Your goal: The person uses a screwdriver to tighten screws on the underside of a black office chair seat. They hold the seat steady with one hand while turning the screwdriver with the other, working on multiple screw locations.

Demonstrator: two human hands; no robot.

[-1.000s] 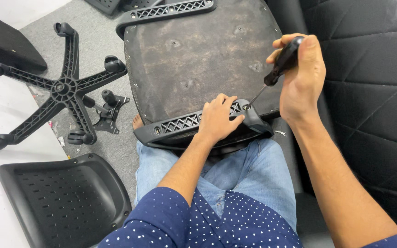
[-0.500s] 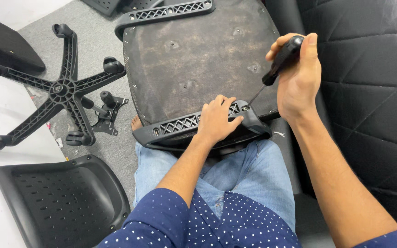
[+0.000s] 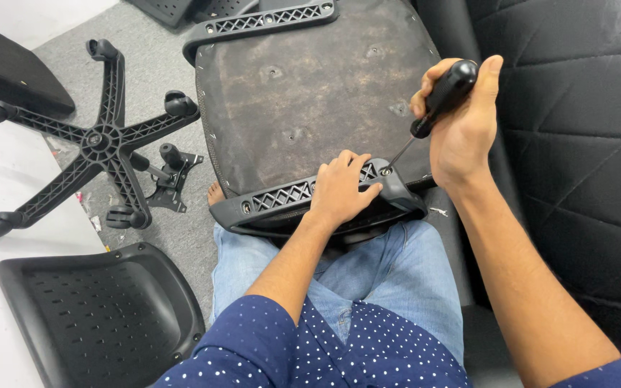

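So the biggest thing in view was the upturned chair seat, worn underside facing up, propped across my knees with its far edge toward the floor. Compared with the shots from a second back it had barely budged, just slid a touch lower in my view as my head shifted. The near armrest bracket, that black slotted plastic strip, sat along the seat's closest edge, right over my lap.

My left hand was still pressed flat on that bracket, fingers spread over the slots, pinning it rather than gripping anything. My right hand was wrapped tight round the black handle of the screwdriver, and the wrist had rolled a bit since earlier, so I'd guess the screw was mid-turn. The tip sat in the screw at the bracket's right end, just beside my left fingertips.

Off to the left: the star wheel base and a loose black backrest shell on the floor.
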